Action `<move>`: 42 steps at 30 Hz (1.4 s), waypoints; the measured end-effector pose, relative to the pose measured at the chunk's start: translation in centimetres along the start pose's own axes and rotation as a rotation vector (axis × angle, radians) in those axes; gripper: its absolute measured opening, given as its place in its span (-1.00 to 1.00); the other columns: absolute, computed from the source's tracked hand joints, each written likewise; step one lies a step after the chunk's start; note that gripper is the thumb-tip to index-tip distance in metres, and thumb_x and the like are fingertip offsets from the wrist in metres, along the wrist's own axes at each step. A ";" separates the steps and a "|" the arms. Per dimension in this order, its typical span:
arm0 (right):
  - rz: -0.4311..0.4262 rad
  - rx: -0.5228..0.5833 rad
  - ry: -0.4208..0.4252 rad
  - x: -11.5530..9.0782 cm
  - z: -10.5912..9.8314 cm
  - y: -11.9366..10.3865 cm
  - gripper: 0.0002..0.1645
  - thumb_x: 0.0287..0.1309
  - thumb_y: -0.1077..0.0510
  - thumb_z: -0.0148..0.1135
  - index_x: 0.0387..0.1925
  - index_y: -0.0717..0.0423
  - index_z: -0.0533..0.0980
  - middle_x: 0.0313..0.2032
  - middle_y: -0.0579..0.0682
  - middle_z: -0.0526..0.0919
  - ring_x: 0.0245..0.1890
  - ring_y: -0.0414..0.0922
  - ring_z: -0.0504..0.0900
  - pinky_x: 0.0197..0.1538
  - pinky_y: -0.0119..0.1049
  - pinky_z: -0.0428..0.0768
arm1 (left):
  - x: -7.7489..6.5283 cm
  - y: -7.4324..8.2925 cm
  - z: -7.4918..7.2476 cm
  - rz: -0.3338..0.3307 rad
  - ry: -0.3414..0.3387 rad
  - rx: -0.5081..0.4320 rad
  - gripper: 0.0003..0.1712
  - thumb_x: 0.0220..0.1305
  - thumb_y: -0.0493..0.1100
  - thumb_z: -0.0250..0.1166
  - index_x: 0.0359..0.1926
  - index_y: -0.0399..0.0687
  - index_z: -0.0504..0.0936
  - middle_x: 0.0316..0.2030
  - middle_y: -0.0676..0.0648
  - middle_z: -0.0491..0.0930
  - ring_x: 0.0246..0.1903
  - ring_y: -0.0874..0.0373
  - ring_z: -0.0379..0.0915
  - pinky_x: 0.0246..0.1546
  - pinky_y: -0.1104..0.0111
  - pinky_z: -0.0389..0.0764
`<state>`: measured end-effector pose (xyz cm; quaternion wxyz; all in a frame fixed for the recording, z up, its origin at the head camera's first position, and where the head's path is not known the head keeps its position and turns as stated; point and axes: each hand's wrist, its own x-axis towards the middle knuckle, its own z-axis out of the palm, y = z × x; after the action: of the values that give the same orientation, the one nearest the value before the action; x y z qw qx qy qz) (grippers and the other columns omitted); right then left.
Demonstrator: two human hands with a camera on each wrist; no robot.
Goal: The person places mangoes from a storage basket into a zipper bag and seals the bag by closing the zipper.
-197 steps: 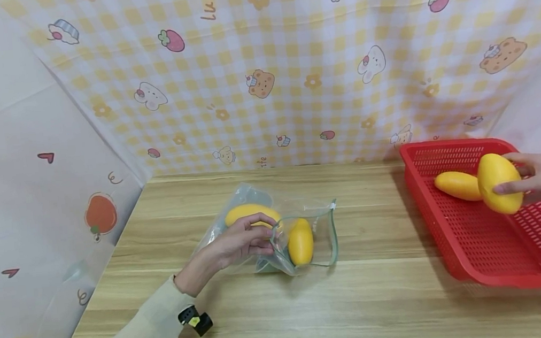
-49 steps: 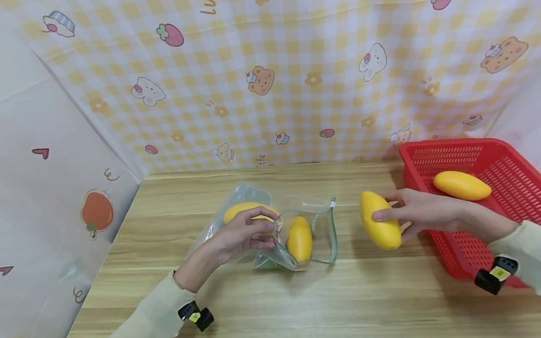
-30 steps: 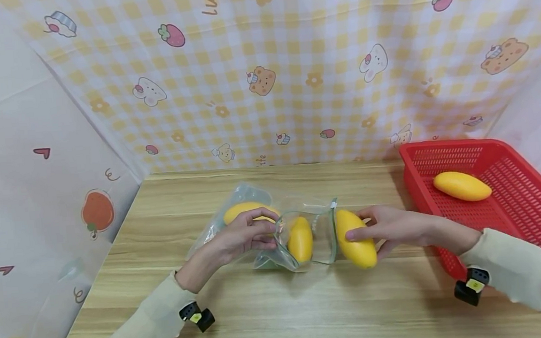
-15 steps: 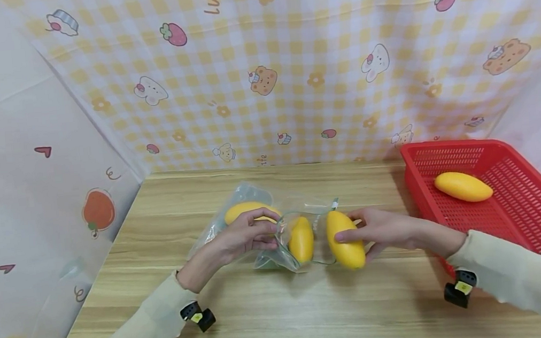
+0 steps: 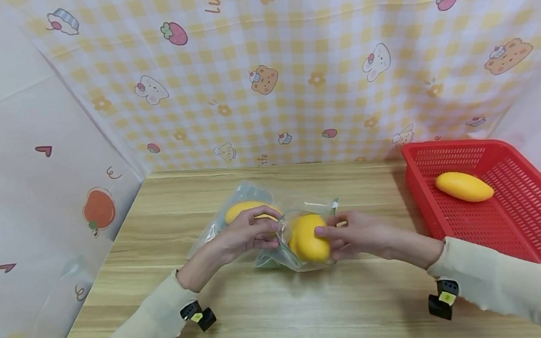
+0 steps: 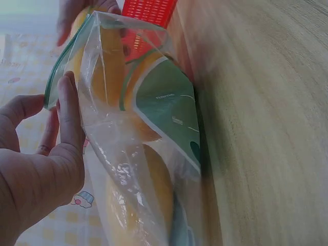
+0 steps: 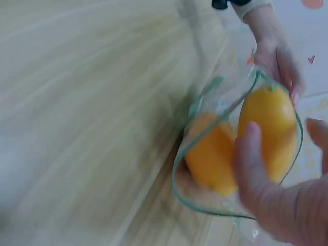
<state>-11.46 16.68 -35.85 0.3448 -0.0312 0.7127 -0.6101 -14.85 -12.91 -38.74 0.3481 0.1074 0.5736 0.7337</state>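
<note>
My left hand (image 5: 252, 232) pinches the green-edged rim of a clear zip bag (image 6: 110, 138), which lies on the table. In the bag's mouth is a yellow mango (image 5: 312, 240). My right hand (image 5: 355, 234) is at its near end, thumb against it; in the right wrist view the fingers are spread and one stands apart from the fruit. Beside it, a second mango (image 7: 212, 164) lies inside the bag, mostly hidden in the head view. Another mango (image 5: 241, 210) shows through clear plastic behind my left hand; whether that is the same bag, I cannot tell.
A red perforated basket (image 5: 428, 203) stands on the right of the wooden table (image 5: 264, 320), with one mango (image 5: 464, 186) inside. A checked cloth (image 5: 224, 87) hangs along the back edge, and a pale printed cloth (image 5: 32, 200) hangs at the left.
My right hand has brought the mango left from the basket into the bag's mouth, where it slid forward from the fingers. My left hand has stayed at the rim.
</note>
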 end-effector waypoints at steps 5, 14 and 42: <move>-0.139 0.078 0.004 -0.9 -0.5 -0.5 -0.26 0.40 0.10 0.28 0.31 0.51 0.17 0.09 0.31 0.60 0.09 0.22 0.61 0.11 0.04 0.65 | -0.3 0.6 0.1 0.046 0.028 0.026 -0.70 0.37 -0.36 0.28 0.07 -0.23 0.48 -0.23 -0.17 0.66 -0.39 0.07 0.65 -0.20 0.25 0.76; -0.111 0.046 0.070 -2.6 -4.0 -0.2 -0.27 0.49 0.05 0.17 0.36 0.45 0.10 0.19 0.35 0.47 0.15 0.26 0.56 0.09 0.07 0.66 | -0.6 0.9 0.3 0.059 0.035 0.014 -0.74 0.37 -0.37 0.28 0.04 -0.21 0.49 -0.17 -0.21 0.67 -0.38 0.06 0.67 -0.18 0.24 0.76; -0.087 -0.243 0.148 -4.7 -10.4 -0.1 -0.18 0.46 -0.05 0.21 0.45 0.29 0.09 0.28 0.38 0.35 0.14 0.20 0.55 -0.03 0.14 0.70 | -0.9 1.4 0.5 0.078 0.037 -0.019 -0.80 0.41 -0.35 0.23 0.01 -0.16 0.51 -0.16 -0.18 0.59 -0.38 0.06 0.67 -0.12 0.22 0.75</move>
<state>-13.42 27.71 -33.42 0.2583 -0.0588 0.8027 -0.5343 -14.50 -13.24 -37.06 0.3096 0.1126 0.5683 0.7540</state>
